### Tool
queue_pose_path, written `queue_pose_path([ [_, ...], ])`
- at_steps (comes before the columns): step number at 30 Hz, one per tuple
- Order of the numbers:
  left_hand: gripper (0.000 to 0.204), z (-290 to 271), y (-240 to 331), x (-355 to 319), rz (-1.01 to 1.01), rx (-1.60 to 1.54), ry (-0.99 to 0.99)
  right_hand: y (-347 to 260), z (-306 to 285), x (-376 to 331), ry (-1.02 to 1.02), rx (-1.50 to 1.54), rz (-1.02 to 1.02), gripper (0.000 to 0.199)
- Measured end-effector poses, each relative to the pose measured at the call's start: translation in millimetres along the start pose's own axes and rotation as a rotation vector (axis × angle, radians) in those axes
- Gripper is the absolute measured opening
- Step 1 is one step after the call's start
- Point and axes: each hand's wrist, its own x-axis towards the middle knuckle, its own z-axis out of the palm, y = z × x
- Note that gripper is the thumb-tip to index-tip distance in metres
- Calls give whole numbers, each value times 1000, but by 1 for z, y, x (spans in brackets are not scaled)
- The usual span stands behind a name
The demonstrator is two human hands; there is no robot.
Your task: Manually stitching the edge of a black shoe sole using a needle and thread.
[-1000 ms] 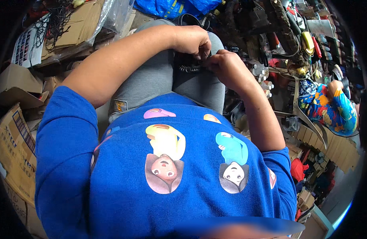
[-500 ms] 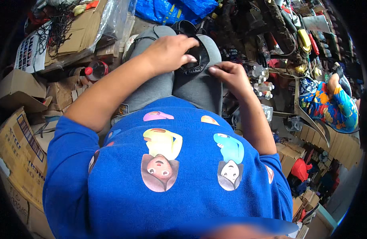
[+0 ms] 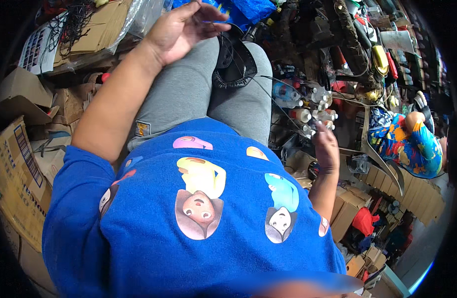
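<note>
A black shoe (image 3: 236,67) with a thick stitched rim lies between my thighs, resting on my grey trousers. Dark thread (image 3: 283,107) runs from it toward my right hand (image 3: 327,149), which is drawn out to the right with its fingers closed on the thread; the fingertips are somewhat blurred. My left hand (image 3: 186,30) is raised beyond my left knee at the upper edge. Its thumb and forefinger seem pinched on a thin strand of the thread, while the other fingers are loosely spread. Neither hand touches the shoe.
Several plastic bottles (image 3: 300,115) stand right of my knee. A curved blade-like strip (image 3: 387,171) is farther right, near another person's colourful sleeve (image 3: 429,144). Cardboard boxes (image 3: 22,97) crowd the left, and a blue plastic sheet (image 3: 248,12) lies ahead.
Both hands have moved away from the shoe, the left up and leftward, the right out and back toward me. Thread now stretches from the shoe toward the right hand.
</note>
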Motion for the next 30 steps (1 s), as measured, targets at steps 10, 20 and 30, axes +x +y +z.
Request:
queue_pose_path([
  [10,37,8,-2,44,-275,-91,-17,66,27,-34,61,-1346,-143,37],
  [20,22,-51,57,59,-280,917,36,101,30,-65,166,-131,328,40],
  [30,29,-36,60,16,320,1147,108,-12,51,47,308,-326,-164,38],
])
